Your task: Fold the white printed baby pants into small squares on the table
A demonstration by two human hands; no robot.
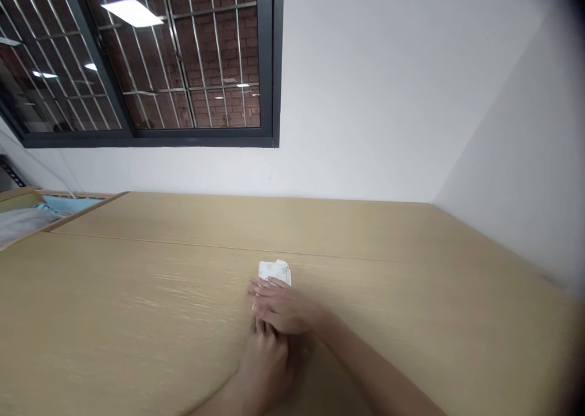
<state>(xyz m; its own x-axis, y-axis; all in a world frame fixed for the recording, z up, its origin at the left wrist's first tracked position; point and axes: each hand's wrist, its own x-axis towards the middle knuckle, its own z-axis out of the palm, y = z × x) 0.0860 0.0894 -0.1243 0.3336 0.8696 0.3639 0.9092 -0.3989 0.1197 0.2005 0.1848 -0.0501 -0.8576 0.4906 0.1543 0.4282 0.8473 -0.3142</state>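
A small folded white item [274, 271] with faint grey print lies on the pale wooden tabletop [137, 343]. Over its near part my right hand [286, 306] rests flat, fingers stretched out to the left and close together. My left hand [265, 352] comes up from below, its knuckles bent and its fingers curled under my right palm. The left fingertips are hidden, so what they hold or touch cannot be made out. The near end of the white item is covered by my hands.
A seam crosses the tabletop beyond my hands. At the far left stands a wooden-edged box [73, 214] with white and light-blue soft material inside. A white wall [365, 99] and a dark-framed barred window [205, 137] rise behind the table.
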